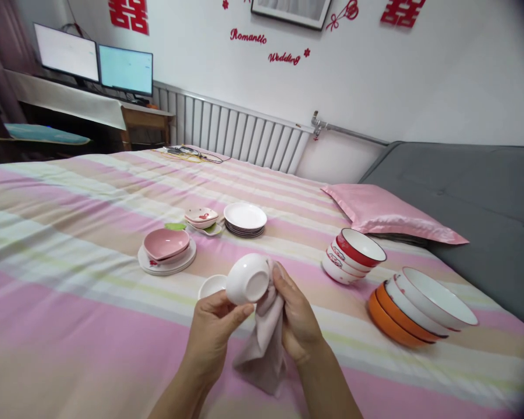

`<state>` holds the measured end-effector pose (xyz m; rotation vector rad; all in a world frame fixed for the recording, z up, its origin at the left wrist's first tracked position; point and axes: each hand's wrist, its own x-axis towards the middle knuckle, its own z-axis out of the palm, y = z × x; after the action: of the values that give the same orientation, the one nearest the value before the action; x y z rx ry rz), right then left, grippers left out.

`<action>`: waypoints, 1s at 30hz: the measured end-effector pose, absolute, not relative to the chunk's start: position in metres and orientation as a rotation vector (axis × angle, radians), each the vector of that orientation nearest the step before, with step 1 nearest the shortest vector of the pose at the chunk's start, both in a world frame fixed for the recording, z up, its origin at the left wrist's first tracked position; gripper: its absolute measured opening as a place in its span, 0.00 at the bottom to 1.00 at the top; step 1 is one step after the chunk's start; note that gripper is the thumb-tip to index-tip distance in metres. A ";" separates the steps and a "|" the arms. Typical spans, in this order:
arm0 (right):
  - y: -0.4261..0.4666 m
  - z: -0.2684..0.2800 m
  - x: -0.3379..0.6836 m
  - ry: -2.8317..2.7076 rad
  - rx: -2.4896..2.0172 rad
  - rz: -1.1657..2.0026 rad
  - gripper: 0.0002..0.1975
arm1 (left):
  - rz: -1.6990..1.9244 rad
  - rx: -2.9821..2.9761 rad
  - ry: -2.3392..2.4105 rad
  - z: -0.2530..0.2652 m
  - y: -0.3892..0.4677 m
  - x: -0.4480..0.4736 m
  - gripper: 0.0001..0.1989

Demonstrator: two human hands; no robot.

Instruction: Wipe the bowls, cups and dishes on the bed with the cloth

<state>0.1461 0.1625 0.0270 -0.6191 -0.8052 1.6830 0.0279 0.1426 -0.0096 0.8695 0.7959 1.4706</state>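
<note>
A small white bowl (248, 278) is tipped on its side above the bed, its foot ring facing me. My left hand (212, 331) grips its lower left rim between thumb and fingers. In my right hand (294, 314) is a pale greyish-pink cloth (266, 349), pressed to the bowl's right rim and hanging down below it. Behind my left hand, another small white dish (212, 286) lies on the bedspread, partly hidden by the bowl and fingers.
Pink heart-shaped dishes (166, 243) sit on white plates (187, 265) at the left. Farther back are small patterned dishes (201, 215) and a white plate stack (245, 216). Red-and-white bowls (338, 265) and larger orange and white bowls (388, 317) stand right, near a pink pillow (384, 209).
</note>
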 end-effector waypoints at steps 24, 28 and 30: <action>0.161 0.025 0.156 -1.795 -0.859 0.709 0.11 | 1.367 1.066 0.854 -0.009 0.144 0.026 0.08; 0.167 0.022 0.161 -1.537 -0.878 1.055 0.13 | 1.401 0.895 0.764 -0.005 0.144 0.026 0.11; 0.168 0.021 0.160 -1.427 -0.874 1.227 0.14 | 1.435 0.791 0.717 -0.002 0.143 0.025 0.15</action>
<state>0.1602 0.1680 0.0208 -0.8737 -1.4270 1.2268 0.0253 0.1434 -0.0023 0.7911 0.7169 1.4349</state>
